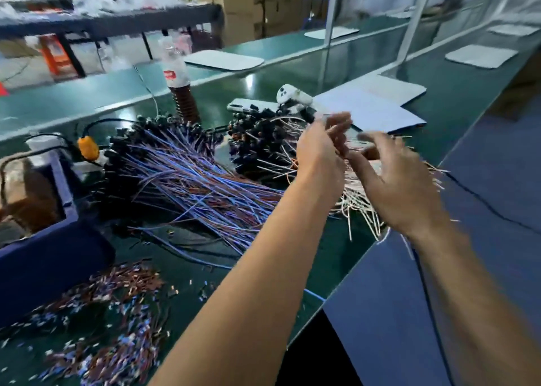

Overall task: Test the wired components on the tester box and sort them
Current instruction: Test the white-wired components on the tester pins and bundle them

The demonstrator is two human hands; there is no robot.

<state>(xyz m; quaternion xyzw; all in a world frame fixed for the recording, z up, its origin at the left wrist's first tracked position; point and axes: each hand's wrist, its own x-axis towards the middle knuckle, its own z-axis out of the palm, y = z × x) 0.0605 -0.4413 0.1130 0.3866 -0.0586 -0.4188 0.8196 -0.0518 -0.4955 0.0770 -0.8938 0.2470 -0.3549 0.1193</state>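
Wired components lie in two heaps on the green bench (409, 116): a blue-wired pile (187, 175) at centre and a white-wired pile (272, 148) just right of it. Above the white one, the left hand (322, 151) is blurred, grip unclear; the right hand (395, 186) is spread loosely, holding nothing.

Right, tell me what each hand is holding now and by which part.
The left hand seems to pinch something thin, perhaps a wire, at its fingertips; motion blur hides which part. The right hand has spread fingers and holds nothing visible.
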